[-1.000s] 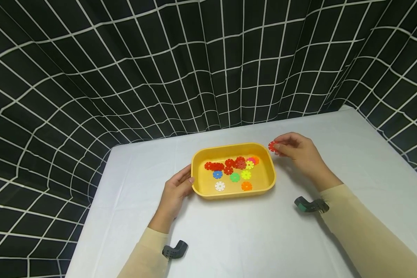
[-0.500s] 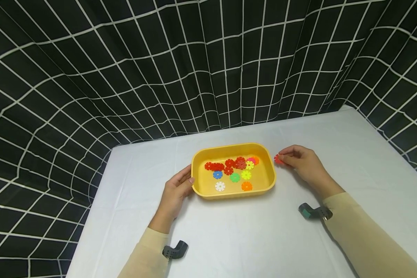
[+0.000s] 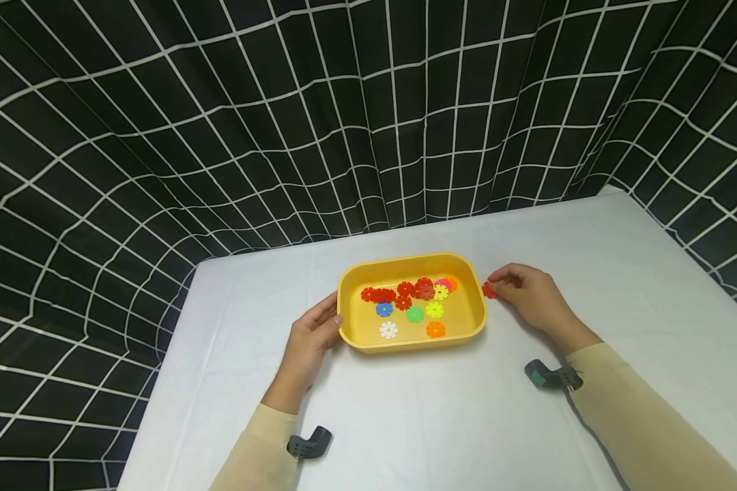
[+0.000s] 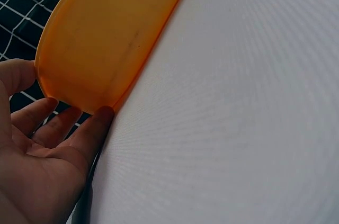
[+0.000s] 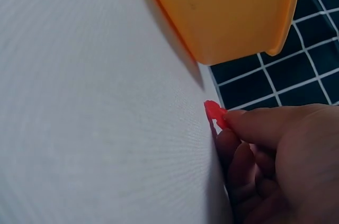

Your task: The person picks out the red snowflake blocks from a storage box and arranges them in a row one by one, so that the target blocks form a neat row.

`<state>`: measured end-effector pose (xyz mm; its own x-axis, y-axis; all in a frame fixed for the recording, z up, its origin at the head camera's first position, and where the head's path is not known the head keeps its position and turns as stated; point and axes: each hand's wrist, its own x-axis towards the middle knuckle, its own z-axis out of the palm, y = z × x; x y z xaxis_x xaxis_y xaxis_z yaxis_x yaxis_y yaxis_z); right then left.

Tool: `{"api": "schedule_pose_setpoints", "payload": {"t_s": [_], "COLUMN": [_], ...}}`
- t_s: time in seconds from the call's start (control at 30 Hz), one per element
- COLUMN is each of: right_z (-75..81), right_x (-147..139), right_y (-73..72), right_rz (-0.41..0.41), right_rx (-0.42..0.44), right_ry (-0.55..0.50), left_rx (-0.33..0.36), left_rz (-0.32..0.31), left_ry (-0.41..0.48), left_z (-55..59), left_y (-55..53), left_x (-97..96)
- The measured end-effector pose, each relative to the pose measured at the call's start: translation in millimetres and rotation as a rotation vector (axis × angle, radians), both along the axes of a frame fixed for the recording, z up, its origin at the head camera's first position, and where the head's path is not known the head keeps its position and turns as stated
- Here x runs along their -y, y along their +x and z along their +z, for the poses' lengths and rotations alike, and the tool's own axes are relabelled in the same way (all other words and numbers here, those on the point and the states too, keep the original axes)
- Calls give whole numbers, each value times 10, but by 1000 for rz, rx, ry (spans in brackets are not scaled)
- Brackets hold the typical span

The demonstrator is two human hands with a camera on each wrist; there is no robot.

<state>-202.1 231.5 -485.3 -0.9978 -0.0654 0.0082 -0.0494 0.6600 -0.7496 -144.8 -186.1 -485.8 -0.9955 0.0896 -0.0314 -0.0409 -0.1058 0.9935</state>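
Note:
A yellow plastic tray [image 3: 417, 343] stands on the white-covered table with several notched snowflake discs lying in it. At its left end, my left hand [image 3: 312, 337] grips the tray, thumb at the rim and fingers against the outer wall, as the left wrist view shows of that hand [image 4: 53, 150]. Just off the tray's right end, my right hand [image 3: 531, 296] pinches a red snowflake disc [image 3: 488, 290] between thumb and fingers. The right wrist view has this red disc [image 5: 214, 110] close over the cloth, partly hidden by the thumb.
Inside the tray, red discs bunch along the back, with a blue disc [image 3: 384, 309], a green disc [image 3: 414, 314], a white disc [image 3: 389, 330] and an orange disc [image 3: 436, 330] nearer the front. A black gridded curtain [image 3: 368, 123] hangs behind the table [image 3: 417, 423].
My right hand has come down and nearer the front with the red disc, then slid slightly left toward the tray. The left hand and the tray have stayed put.

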Motion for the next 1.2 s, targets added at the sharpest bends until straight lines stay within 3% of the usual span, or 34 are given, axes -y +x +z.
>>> {"api": "schedule_pose_setpoints", "payload": {"t_s": [0.77, 1.2], "right_z": [4, 38], "right_x": [20, 7], "right_y": [20, 37], "right_rz": [-6, -45], "right_rx": [-55, 21], "right_ry": [65, -93], "left_rx": [4, 2], "left_rz": [-8, 2], "left_ry": [-2, -8], "left_z": [18, 15], "left_y": [12, 8], "left_x": [1, -5]}}
